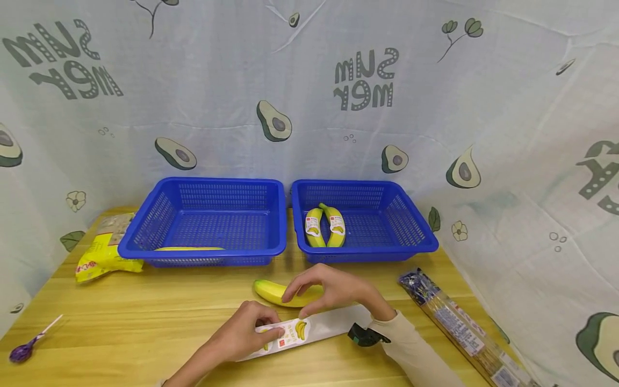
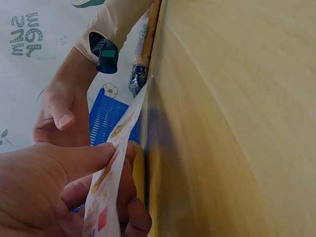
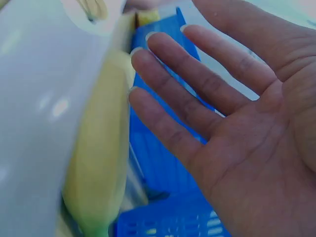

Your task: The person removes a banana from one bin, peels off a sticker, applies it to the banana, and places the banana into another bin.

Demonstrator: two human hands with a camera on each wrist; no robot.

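My left hand pinches a white strip of banana stickers between thumb and fingers. In the left wrist view the thumb lies across the printed face of the sticker strip. My right hand hovers over the strip, its fingers loosely bent; the right wrist view shows the palm and spread fingers holding nothing. A yellow banana lies on the table just behind the strip, partly covered by the right hand. No sticker shows on its visible part.
Two blue baskets stand at the back: the right basket holds two stickered bananas, the left basket a yellow thing. A yellow bag, a purple lollipop and a long clear packet lie around the table's sides.
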